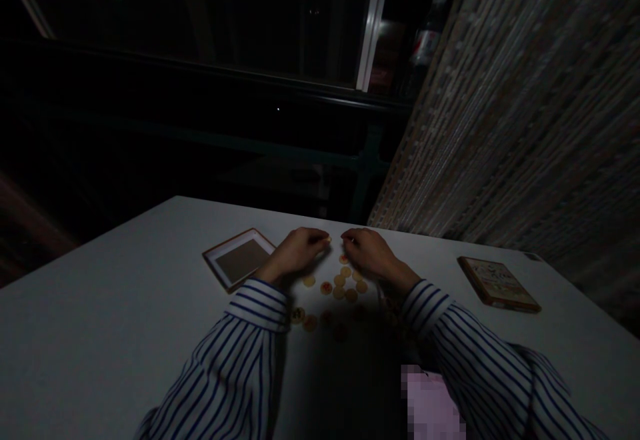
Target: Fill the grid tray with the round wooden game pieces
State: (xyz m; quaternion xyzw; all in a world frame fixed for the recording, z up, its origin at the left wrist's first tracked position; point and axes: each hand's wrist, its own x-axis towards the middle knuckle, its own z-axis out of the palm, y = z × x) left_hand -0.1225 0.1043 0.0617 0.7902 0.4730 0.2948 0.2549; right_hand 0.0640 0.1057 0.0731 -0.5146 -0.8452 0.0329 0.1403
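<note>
Round wooden xiangqi pieces [339, 292] lie loosely on the white table [125, 307] between my forearms. Some show red marks, like the piece [327, 287] near the middle; others look blank on top. My left hand [299, 251] pinches a small pale piece [329, 239] on edge between its fingertips. Facing it, a short gap away, is my right hand [371, 252], its fingers closed in a pinch; whatever lies in them is hidden. Under that hand a red-marked piece [343, 260] sits on the table. Shadow covers the pieces nearest me.
An open shallow box part [220, 250] with a brown rim lies left of my left hand. A flat printed box [500, 285] rests at the right. Behind the table hang string curtains [470, 113], and a bottle [425, 43] stands by the window. Something pink and pixelated [433, 407] is below.
</note>
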